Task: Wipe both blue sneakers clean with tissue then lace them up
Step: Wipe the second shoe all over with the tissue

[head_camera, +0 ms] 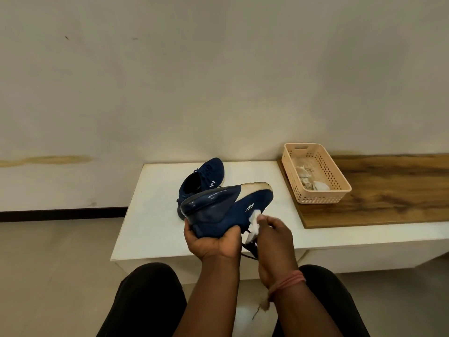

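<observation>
My left hand (213, 242) grips a dark blue sneaker (226, 207) from underneath at its heel, tilted on its side with the white sole edge facing up and away. My right hand (274, 234) pinches a white tissue (254, 223) pressed against the sneaker's side, just below its small white logo. Dark laces hang loose between my hands. The second blue sneaker (201, 181) rests on the white table (158, 215) right behind the held one, partly hidden by it.
A beige perforated plastic basket (315, 176) with crumpled tissues inside stands on a wooden board (388, 190) at the right. A wall runs close behind the table. My knees in dark trousers are at the bottom, over a tiled floor.
</observation>
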